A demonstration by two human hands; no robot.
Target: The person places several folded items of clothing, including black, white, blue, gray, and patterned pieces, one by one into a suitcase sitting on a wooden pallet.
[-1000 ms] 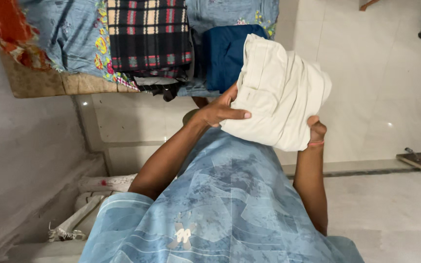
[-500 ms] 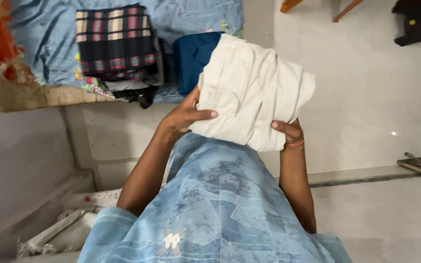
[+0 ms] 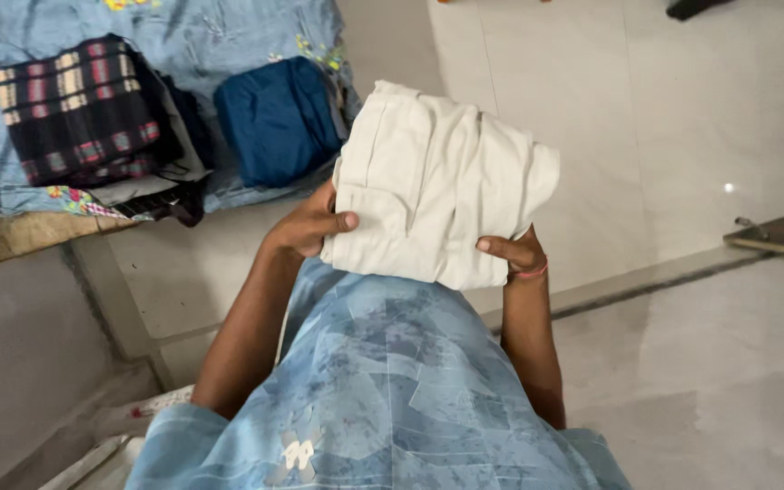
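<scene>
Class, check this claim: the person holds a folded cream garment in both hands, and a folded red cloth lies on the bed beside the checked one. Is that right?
Not quite. The head view shows both hands holding the cream garment, but the folded cloth beside the checked one is dark blue, not red.

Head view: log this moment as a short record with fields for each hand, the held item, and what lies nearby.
held item: folded cream cotton garment, lifted in front of the chest, clear of the bed
left hand: left hand grips the garment's left edge, thumb across its front
right hand: right hand supports the lower right corner; thin red band on the wrist
bed: blue patterned bedsheet
on the sheet: folded dark checked cloth, folded navy blue cloth beside it
clothing: blue printed shirt
floor: pale tiled floor
</scene>
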